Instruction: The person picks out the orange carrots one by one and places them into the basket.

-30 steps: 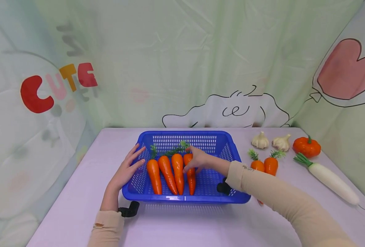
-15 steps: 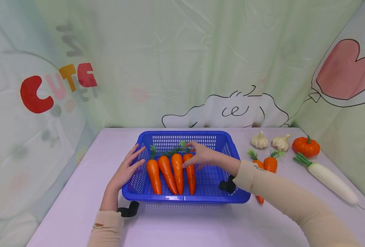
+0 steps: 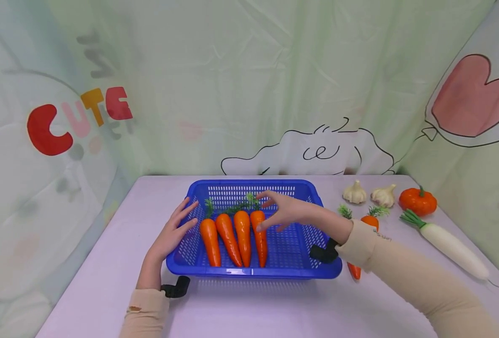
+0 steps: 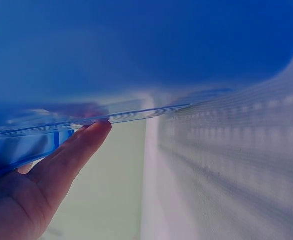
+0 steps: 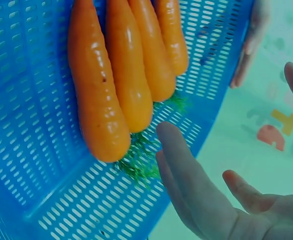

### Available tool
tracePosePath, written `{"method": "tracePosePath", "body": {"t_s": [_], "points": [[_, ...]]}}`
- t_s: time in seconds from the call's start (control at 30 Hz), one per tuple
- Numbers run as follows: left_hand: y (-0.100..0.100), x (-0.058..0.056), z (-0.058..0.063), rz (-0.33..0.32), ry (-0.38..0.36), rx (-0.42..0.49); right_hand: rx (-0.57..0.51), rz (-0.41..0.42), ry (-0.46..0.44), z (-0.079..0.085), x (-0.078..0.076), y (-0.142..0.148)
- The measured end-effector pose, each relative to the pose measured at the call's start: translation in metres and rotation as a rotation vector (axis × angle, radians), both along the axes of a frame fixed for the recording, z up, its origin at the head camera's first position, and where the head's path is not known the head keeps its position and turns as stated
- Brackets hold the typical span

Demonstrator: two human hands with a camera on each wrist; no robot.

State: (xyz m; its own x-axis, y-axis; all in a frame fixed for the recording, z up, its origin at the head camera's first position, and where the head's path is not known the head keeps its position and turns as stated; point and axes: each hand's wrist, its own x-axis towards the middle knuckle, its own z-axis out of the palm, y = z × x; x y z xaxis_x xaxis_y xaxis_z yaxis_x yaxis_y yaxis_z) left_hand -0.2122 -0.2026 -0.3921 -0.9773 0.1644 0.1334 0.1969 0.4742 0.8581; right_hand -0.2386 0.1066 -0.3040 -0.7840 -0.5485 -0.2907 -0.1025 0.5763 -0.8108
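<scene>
Several orange carrots with green tops lie side by side in a blue plastic basket (image 3: 258,272). My left hand (image 3: 169,237) rests against the basket's left rim with its fingers spread straight; in the left wrist view, the left hand (image 4: 51,187) touches the basket's side. Above the basket's right half hovers my right hand (image 3: 289,210), thumb and fingers apart, holding nothing. It is nearest the rightmost carrot (image 3: 260,244). From the right wrist view, the right hand (image 5: 206,205) is clear of the near carrot (image 5: 99,100) and the leafy tops (image 5: 139,165).
Two garlic bulbs, one of them the left garlic bulb (image 3: 354,193), stand right of the basket. Near them are a small pumpkin (image 3: 418,202), a white radish (image 3: 456,250) and more carrots (image 3: 370,221), partly hidden by the right sleeve (image 3: 401,272). A curtain (image 3: 190,94) hangs behind the table.
My right hand has drawn back rightward from the rightmost carrot, and its fingers are farther from it. The sleeve now covers more of the carrots on the table. The left hand stays put.
</scene>
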Motion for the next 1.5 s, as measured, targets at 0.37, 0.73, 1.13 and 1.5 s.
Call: {"method": "tracePosePath", "body": {"t_s": [0.37, 0.73, 1.13, 1.5], "points": [[0.000, 0.001, 0.001, 0.000, -0.001, 0.001, -0.012, 0.004, 0.069, 0.016, 0.014, 0.025], [0.001, 0.001, 0.000, 0.000, -0.008, 0.006, -0.054, -0.037, 0.137, 0.015, 0.029, 0.052], [0.001, 0.002, 0.001, 0.010, -0.016, 0.002, -0.076, -0.095, 0.258, 0.019, 0.041, 0.083], [0.001, 0.002, 0.001, 0.009, -0.014, 0.003, -0.081, -0.197, 0.332, 0.005, 0.044, 0.122]]}}
